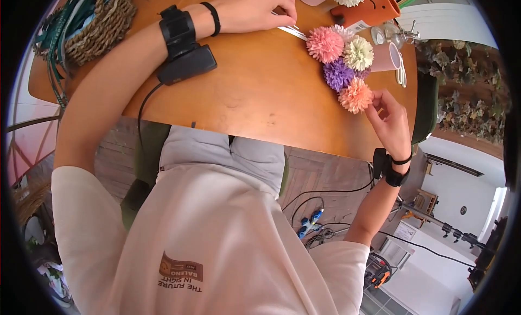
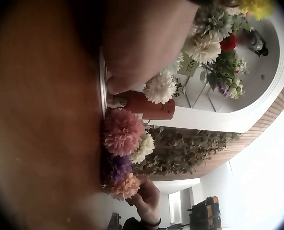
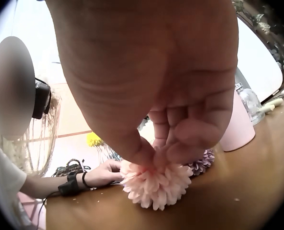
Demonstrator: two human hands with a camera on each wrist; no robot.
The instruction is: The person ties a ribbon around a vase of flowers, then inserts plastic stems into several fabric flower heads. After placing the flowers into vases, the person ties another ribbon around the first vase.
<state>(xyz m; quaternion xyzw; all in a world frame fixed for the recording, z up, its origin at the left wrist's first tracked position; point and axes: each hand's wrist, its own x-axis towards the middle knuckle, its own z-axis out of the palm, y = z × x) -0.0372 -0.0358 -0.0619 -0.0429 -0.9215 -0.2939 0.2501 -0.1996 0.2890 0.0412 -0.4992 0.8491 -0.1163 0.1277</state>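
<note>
Several artificial pompom flowers lie bunched on the wooden table: a pink flower, a cream flower, a purple flower and a peach flower. My right hand pinches the peach flower's petals between thumb and fingertips; in the right wrist view this flower sits just under the fingers. My left hand holds the thin white stems, its bent fingers around them close over the tabletop. In the left wrist view these stems run beneath the hand toward the pink flower.
Beyond the flowers lie an orange smiling-face vase, a pink cup and a glass bottle. A woven basket with green ribbons stands at the far left. The table's front edge curves before my lap.
</note>
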